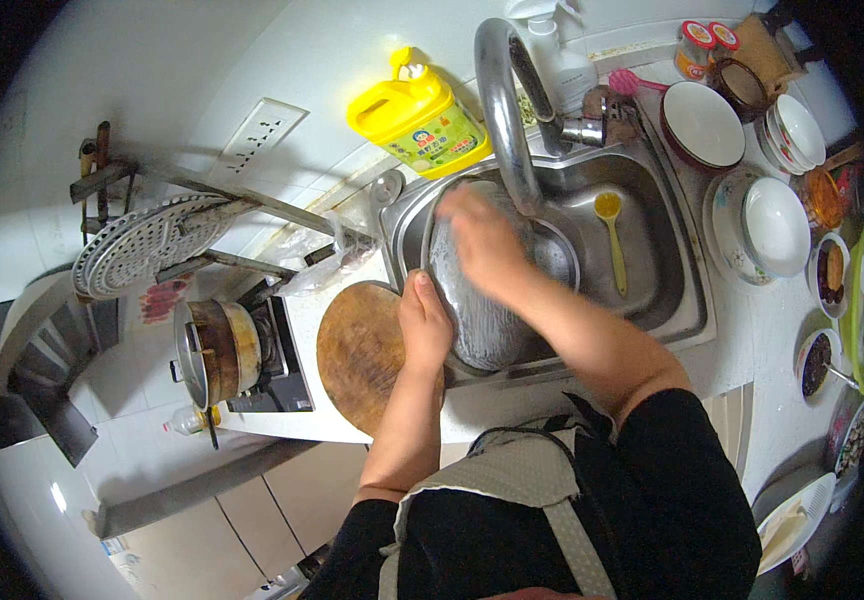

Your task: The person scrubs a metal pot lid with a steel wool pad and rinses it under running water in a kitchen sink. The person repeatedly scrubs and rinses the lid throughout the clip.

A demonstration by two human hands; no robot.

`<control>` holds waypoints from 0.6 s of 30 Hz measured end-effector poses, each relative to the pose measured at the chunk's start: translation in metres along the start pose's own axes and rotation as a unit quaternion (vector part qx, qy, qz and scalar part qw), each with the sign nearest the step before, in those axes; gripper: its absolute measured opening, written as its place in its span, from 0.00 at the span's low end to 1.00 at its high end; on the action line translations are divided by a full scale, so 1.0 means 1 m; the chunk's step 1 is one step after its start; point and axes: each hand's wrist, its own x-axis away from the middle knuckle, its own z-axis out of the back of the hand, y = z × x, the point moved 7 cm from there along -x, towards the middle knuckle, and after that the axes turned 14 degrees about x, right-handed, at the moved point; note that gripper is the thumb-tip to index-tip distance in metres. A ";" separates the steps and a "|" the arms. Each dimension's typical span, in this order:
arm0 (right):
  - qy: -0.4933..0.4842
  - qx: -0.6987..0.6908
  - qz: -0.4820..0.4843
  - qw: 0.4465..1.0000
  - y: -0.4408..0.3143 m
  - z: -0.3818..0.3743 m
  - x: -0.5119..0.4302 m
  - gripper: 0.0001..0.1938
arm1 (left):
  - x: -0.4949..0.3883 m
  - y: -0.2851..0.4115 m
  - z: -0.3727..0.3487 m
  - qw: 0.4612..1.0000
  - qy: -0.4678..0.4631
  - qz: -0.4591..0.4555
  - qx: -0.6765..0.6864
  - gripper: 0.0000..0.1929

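Note:
My left hand (pixel 428 322) grips the near left rim of a large round metal pan or lid (pixel 480 322), its thumb up along the edge. The piece is tilted over the sink (pixel 657 315), and whitish streaks like suds cover its grey surface. Against the upper part of that surface lies my right hand (pixel 480 236), blurred by motion; whether something is under its fingers cannot be seen. Part of another round metal vessel (pixel 563 259) shows in the sink behind the pan. A yellow-green long-handled brush (pixel 613 240) rests on the sink floor to the right.
The curved faucet (pixel 503 112) arches over the pan. A yellow detergent jug (pixel 420 124) stands behind the sink. At left are a round wooden chopping board (pixel 357 352), a pot (pixel 214 352) on the stove and a rack with perforated steamer plates (pixel 154 247). Stacked bowls (pixel 777 225) line the right counter.

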 end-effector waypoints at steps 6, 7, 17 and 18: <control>0.017 -0.129 -0.142 0.981 0.072 -0.017 -0.020 0.13 | 0.004 0.008 -0.007 1.000 -0.008 -0.006 0.010 0.19; 0.022 -0.110 -0.145 0.983 0.112 -0.034 -0.024 0.13 | 0.000 0.017 -0.016 1.000 -0.017 -0.016 0.018 0.20; -0.053 -0.061 -0.080 0.993 0.020 0.002 -0.009 0.15 | 0.001 -0.002 0.001 1.000 -0.004 0.007 0.018 0.19; -0.071 -0.110 -0.134 0.982 0.037 -0.001 -0.018 0.15 | 0.000 0.000 -0.002 1.000 -0.005 0.004 0.016 0.19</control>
